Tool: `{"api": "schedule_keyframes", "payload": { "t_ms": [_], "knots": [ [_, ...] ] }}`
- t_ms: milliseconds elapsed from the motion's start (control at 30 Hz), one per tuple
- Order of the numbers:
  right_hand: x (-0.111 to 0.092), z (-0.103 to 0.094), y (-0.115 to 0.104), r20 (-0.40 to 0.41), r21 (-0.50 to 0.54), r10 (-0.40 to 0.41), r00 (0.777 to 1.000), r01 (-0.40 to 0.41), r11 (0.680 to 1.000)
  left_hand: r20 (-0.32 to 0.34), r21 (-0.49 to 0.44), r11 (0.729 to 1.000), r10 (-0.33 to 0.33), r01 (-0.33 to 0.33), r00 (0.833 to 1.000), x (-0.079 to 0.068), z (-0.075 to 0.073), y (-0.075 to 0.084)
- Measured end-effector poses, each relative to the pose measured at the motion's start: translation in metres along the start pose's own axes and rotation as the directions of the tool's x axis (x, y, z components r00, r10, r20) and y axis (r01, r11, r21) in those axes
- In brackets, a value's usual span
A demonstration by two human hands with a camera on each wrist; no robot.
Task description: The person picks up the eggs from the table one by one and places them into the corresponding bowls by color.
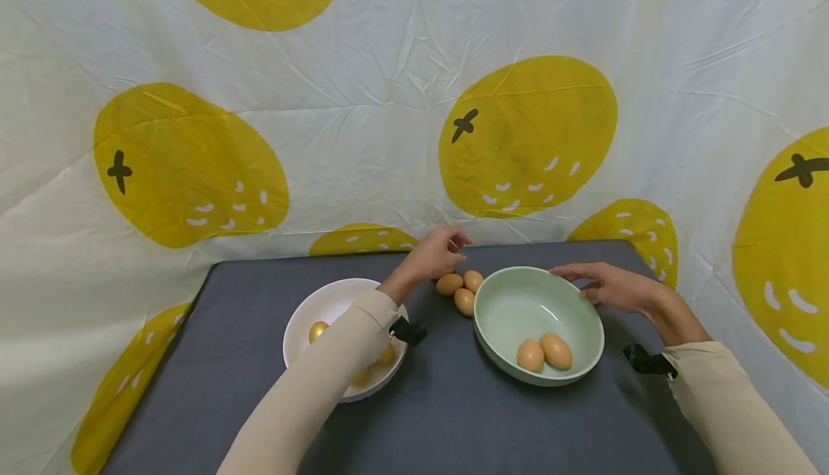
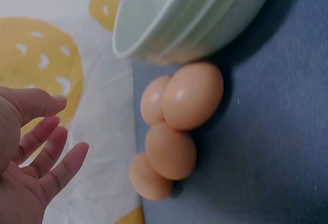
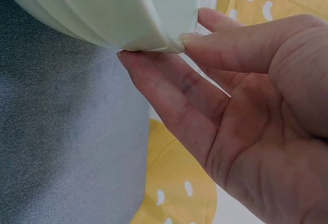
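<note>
Brown eggs lie in two places: four sit in a tight cluster on the dark table, just beside the near side of a pale green bowl, and two more rest together inside that bowl, low on its floor. Judged from this, the work stands partway along: two eggs are in the green bowl and four are outside it, with the left hand over the group. That hand holds nothing; the left wrist view shows its fingers spread apart and slightly bent, with a gap between them and the eggs. The right hand holds the green bowl at its far rim, thumb on the edge and other fingers under the outer wall, so the grip is narrow and seems meant to steady it. To the left stands a white bowl with golden eggs in it; the forearm's sleeve crosses over them, so their full count cannot be told. That portion may well be finished, since no golden one shows on the table, which would leave only the four loose brown ones.
</note>
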State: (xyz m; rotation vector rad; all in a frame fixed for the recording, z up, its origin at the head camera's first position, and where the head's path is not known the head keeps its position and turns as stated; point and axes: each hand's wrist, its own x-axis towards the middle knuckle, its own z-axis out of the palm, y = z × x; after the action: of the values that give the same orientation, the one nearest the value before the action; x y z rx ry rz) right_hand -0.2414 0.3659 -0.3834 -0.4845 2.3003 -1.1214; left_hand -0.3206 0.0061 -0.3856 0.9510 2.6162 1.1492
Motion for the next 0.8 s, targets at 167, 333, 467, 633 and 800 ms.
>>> {"api": "schedule_keyframes", "payload": {
  "t_ms": [167, 333, 467, 633, 800],
  "knots": [
    [-0.001, 0.000, -0.002, 0.000, -0.006, -0.005, 1.000, 0.005, 1.000, -0.027, 0.030, 0.998, -0.045, 0.046, 0.999, 0.003, -0.003, -0.011],
    [-0.001, 0.000, -0.003, 0.007, -0.002, -0.007, 1.000, 0.007, 1.000, -0.053, 0.018, 0.997, -0.075, 0.076, 0.996, 0.004, -0.006, -0.023],
    [-0.001, 0.000, -0.005, 0.014, 0.014, -0.011, 1.000, 0.011, 1.000, -0.070, -0.005, 0.996, -0.094, 0.094, 0.993, 0.004, -0.007, -0.032],
    [-0.001, -0.001, -0.005, 0.015, 0.009, -0.016, 1.000, 0.016, 1.000, -0.080, 0.000, 0.992, -0.128, 0.129, 0.989, 0.004, -0.007, -0.041],
    [-0.001, -0.001, -0.004, 0.009, 0.016, -0.003, 1.000, 0.003, 1.000, -0.045, -0.003, 0.982, -0.187, 0.187, 0.981, 0.006, -0.004, -0.046]
  ]
}}
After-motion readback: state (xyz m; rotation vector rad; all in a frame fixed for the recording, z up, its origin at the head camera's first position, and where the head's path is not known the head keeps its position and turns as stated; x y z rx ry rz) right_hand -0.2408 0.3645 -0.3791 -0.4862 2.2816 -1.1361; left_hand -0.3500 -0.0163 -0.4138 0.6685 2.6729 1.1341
